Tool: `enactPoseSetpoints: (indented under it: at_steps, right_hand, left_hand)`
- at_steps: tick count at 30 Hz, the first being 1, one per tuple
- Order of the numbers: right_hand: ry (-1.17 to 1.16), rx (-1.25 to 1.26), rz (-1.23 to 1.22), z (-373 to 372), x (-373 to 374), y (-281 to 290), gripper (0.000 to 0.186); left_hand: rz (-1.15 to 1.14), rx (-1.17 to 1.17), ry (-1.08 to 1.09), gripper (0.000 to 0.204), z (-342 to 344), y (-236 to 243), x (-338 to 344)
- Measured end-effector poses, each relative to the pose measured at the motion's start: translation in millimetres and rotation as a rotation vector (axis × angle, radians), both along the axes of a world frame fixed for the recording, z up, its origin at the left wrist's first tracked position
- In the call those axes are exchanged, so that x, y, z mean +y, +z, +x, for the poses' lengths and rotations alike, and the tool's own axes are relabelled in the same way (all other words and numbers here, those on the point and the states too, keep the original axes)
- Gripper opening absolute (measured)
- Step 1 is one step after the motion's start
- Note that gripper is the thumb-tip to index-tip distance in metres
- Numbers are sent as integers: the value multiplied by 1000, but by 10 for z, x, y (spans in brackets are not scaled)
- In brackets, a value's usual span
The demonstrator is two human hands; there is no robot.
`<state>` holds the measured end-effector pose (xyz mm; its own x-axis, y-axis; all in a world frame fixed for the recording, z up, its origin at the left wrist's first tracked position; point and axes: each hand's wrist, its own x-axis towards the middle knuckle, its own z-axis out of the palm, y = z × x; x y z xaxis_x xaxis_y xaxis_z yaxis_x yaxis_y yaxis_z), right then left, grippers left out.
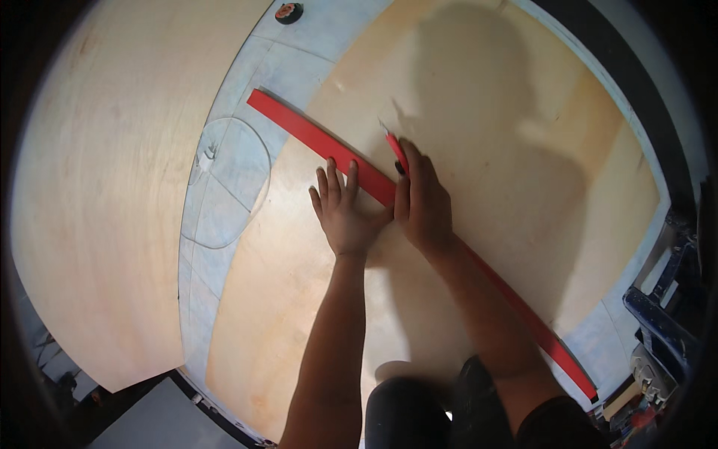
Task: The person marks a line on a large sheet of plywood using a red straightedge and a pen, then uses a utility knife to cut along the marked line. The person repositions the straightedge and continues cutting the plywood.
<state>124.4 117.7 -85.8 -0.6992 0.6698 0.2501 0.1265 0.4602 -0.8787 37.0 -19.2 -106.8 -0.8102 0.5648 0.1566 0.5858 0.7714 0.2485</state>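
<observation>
A large pale plywood sheet [284, 299] lies on a light blue-grey surface. Across it, slanting from upper left to lower right, runs a long red straightedge bar [299, 129]. My left hand [348, 217] is open, its spread fingertips resting on the bar and its thumb stretched toward my right hand. My right hand [425, 206] is closed around a red craft knife [396, 150]. The knife's thin blade points up and away, beyond the bar's far side and apart from it. My right forearm hides part of the bar.
At the far left is another broad wooden panel [112, 187]. A thin white cable [269, 153] loops on the blue-grey surface [299, 63], and a round black-and-orange tape measure [289, 13] sits at its far end. Several tools [651, 382] crowd the lower right edge.
</observation>
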Motion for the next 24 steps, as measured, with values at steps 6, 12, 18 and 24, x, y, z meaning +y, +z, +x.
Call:
enactPoseSetpoints:
  at_steps: [6, 12, 18, 24]
  right_hand:
    - [-32, -206, 113, 69, -101, -95, 53]
    - [-3, -496, 168, -49, -136, -55, 52]
    - [-1, -566, 224, -87, -140, 4, 53]
    - [-19, -513, 266, -105, -101, 19, 55]
  left_hand:
    - [-1, -179, 33, 102, 37, 235, 94]
    - [63, -175, 20, 96, -11, 212, 55]
    - [60, -237, 12, 88, 14, 243, 25]
    - [122, -129, -79, 44, -232, 200, -39]
